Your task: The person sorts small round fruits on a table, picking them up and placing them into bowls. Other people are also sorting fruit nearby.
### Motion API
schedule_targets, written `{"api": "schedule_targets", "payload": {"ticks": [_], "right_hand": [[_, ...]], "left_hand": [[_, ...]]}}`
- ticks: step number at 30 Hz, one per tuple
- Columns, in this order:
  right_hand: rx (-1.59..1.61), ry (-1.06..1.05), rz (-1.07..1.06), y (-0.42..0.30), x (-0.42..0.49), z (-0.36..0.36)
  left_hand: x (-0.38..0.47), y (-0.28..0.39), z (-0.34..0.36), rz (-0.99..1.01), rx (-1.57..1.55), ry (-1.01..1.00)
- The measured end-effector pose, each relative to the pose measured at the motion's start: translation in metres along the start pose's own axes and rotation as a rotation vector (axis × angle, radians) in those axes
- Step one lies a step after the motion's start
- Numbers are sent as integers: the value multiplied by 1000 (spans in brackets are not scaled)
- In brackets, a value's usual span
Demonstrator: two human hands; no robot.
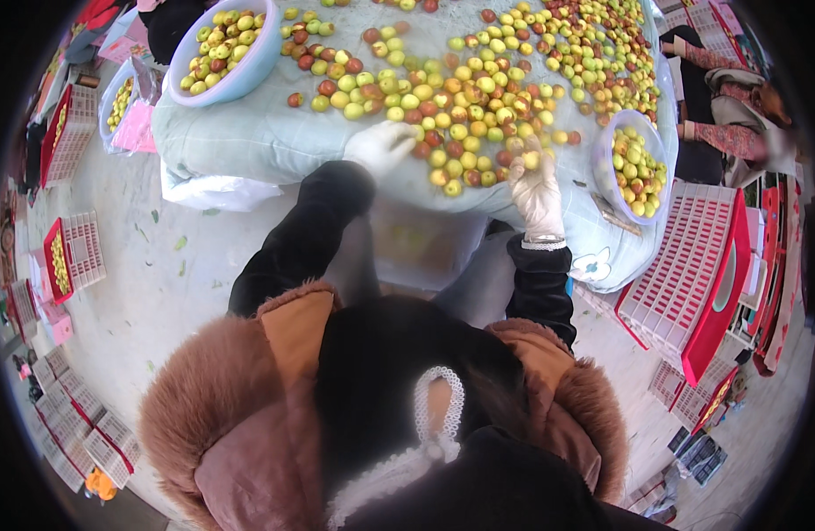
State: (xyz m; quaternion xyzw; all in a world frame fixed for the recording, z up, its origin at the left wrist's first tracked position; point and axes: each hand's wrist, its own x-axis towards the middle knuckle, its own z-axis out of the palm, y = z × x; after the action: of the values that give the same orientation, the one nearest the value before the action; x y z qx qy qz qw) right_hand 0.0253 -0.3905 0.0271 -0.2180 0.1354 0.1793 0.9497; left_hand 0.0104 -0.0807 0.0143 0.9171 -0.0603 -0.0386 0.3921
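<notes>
Loose green, yellow and reddish-brown jujubes lie spread over a pale blue-green quilted cloth on a raised surface. My left hand, in a white glove, rests at the near left edge of the pile, its fingertips beside the fruit; whether it grips one I cannot tell. My right hand, in a thin pale glove, is raised at the pile's near right edge, fingers closed around a yellowish jujube. A pale basin of jujubes stands at the back left, and a smaller pale bowl of jujubes at the right.
Red and white plastic crates stand close by on the right. More crates holding fruit, and a plastic-lined basin, stand on the floor at left. Another person's patterned sleeves show at the far right. A clear bin sits under the cloth's edge.
</notes>
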Motion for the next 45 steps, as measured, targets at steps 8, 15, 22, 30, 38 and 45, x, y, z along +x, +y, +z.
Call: {"api": "schedule_targets", "payload": {"ticks": [8,15,22,30,38,45], "right_hand": [[-393,202,-59,6,-12,-15],[-457,287,-15,14,-12,-4],[-469,276,95,19,-7,-22],[-843,33,198,48,-7,-3],[-784,-22,189,61,-8,17],[0,-62,-232,-47,-117,-60]], "left_hand": [[-8,9,18,14,-321,-57],[-10,42,55,104,372,-357],[-4,7,54,-44,-546,-283],[2,3,50,-220,-888,-237],[6,2,51,-349,-756,-306],[9,9,57,-317,-736,-196]]}}
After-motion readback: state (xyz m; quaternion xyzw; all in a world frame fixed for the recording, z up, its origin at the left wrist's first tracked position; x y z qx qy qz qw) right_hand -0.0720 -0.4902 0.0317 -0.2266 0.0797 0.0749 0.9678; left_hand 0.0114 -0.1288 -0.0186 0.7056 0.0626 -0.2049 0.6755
